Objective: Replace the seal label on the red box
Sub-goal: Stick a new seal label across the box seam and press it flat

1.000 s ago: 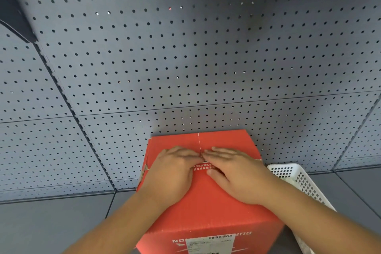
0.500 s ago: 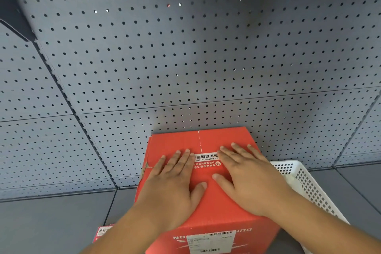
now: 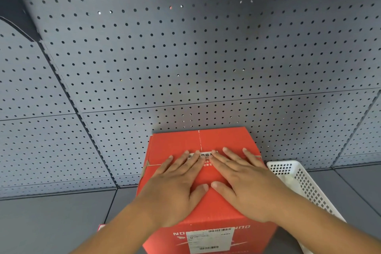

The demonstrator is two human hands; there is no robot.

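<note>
A red cardboard box [image 3: 224, 140] stands on a grey shelf against the pegboard wall. A red and white seal label [image 3: 205, 158] lies across the centre seam of its lid, partly covered by fingertips. My left hand [image 3: 175, 187] rests flat on the left half of the lid, fingers spread. On the right half my right hand [image 3: 243, 183] lies flat as well, its index finger touching the label. Neither hand holds anything. A white shipping label [image 3: 210, 240] is stuck on the box's near face.
A white perforated plastic basket [image 3: 299, 179] sits right of the box, touching it. Grey pegboard [image 3: 185, 57] forms the back wall, with an upper shelf overhead. A small red and white item [image 3: 101, 227] peeks out at the box's lower left on the grey shelf [image 3: 51, 222].
Both hands went from fingertips pressed together on the label to lying flat with fingers spread, parted briefly to show the label, then slid inward over its ends.
</note>
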